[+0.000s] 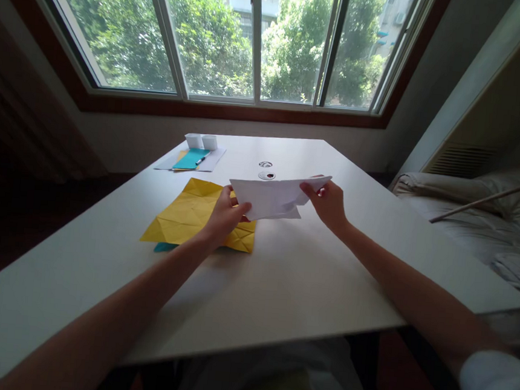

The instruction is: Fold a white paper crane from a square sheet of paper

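A sheet of white paper (269, 197), folded and creased, is held up above the table between my two hands. My left hand (225, 216) pinches its left end, thumb on the near face. At the right end, my right hand (327, 202) grips the upper edge between thumb and fingers, and a flap there hangs loose. Beneath my left hand lies a creased sheet of yellow paper (186, 210), spread out flat. A bit of blue paper (164, 247) peeks out from under its near edge.
On the white table (269, 293), two small white folded paper pieces (201, 141), blue paper (190, 158) and a pen (202, 158) sit at the back left. Two round items (266, 175) lie beyond my hands. A covered sofa (460, 200) stands to the right.
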### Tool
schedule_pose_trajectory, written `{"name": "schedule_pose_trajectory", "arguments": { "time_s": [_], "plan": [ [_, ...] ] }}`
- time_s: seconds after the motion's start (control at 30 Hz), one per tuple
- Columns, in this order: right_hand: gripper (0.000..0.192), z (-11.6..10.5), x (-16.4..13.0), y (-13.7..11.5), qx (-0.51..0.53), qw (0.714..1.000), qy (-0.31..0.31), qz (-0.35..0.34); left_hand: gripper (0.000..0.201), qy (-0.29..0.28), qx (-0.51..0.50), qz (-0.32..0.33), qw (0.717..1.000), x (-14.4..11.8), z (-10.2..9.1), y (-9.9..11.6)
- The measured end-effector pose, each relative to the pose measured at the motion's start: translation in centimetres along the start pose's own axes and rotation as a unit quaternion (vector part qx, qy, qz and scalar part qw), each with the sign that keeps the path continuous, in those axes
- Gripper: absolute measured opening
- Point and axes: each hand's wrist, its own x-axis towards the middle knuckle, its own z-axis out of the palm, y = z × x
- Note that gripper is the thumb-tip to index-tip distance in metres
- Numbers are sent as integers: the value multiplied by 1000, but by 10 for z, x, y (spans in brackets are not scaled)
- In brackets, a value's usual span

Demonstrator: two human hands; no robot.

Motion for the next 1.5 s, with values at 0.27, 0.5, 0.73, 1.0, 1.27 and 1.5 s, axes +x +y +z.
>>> {"name": "schedule_pose_trajectory", "arguments": {
  "time_s": [0.27,0.5,0.73,1.0,1.27,1.5],
  "plan": [
    [41,-5,10,1,151,988,-31,6,44,-6,-8,15,1000,-1,2,-4],
    [42,-4,11,0,237,964,-35,113,51,-26,-64,29,997,-2,0,-3],
    [44,-1,13,14,290,912,-103,271,66,3,-115,-57,992,0,0,0],
    [15,-12,7,12,-151,957,-139,-205,36,-29,-120,-66,990,5,-2,-6],
    [34,-12,4,13,-227,871,-316,-300,39,-70,-100,-94,988,4,-3,-3],
    [25,-15,7,22,-194,864,-359,-296,27,-89,-111,-131,981,6,-6,-1]
  ]
}}
